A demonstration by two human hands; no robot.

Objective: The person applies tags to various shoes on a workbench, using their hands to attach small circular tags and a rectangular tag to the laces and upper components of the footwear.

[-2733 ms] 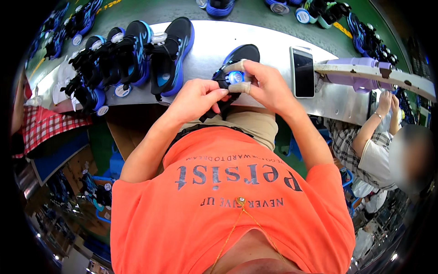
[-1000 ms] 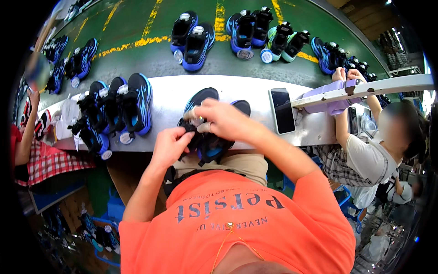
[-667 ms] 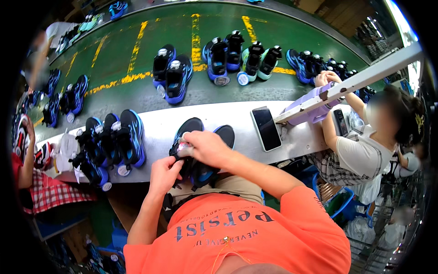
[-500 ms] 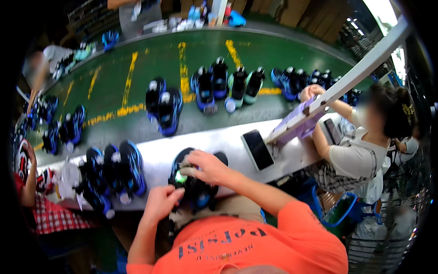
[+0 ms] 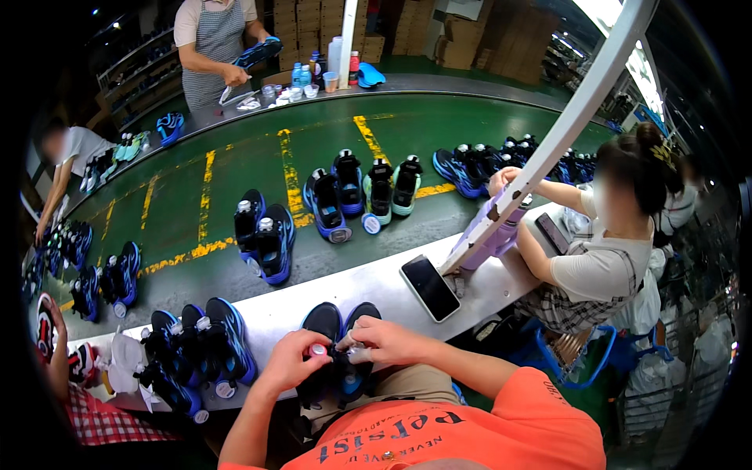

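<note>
A pair of dark shoes with blue edges, a left shoe (image 5: 321,318) and a right shoe (image 5: 362,312), lies on the bench in front of me. My left hand (image 5: 294,359) is over the left shoe, its thumb and fingers closed on a small round pink-red thing (image 5: 317,350). Over the right shoe, my right hand (image 5: 385,342) has its fingers pressed together, with pale coverings on the fingertips. What those fingers pinch is hidden. Both hands nearly meet between the two shoes.
More dark-blue shoes (image 5: 227,333) stand left on the metal bench (image 5: 368,283). A phone (image 5: 431,287) and a purple bottle (image 5: 489,243) lie right, beside a white post (image 5: 580,117). Shoe pairs (image 5: 274,243) rest on the green conveyor (image 5: 258,176). Co-workers sit left and right.
My view has tilted up. My right hand has shifted from the left shoe to the right shoe. A green glow under it is gone, and a pink-red round thing shows at my left fingers.
</note>
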